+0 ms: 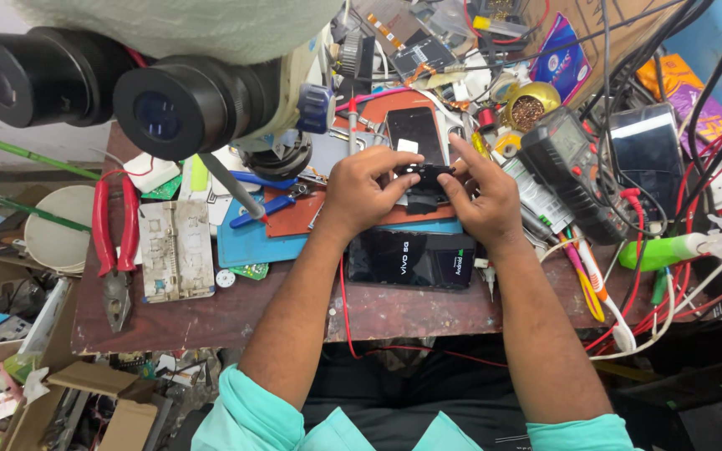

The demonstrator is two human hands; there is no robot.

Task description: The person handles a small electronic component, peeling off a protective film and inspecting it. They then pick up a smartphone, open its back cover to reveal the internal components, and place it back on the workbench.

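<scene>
The microscope hung over the bench at about ten o'clock from the hands, its eyepieces turned toward the wearer, likely so that fine work could be brought beneath it. A meter lay at three o'clock, leads trailing off among the cables. A phone sat at six o'clock, screen lit, close under the wrists, and a second phone lay dark at twelve o'clock. Red pliers rested well off at nine o'clock.

Both forearms came in from the near edge and converged at the middle of the bench, wrists lifted off the surface. The left hand and right hand met over a small black part, held between them just above the blue mat. Left fingertips pinched its left end, thumb underneath; the right hand's fingers closed narrowly on its right end, index finger raised and pointing to twelve o'clock. What the part was could not be told at this size; it may have been a camera module.
</scene>
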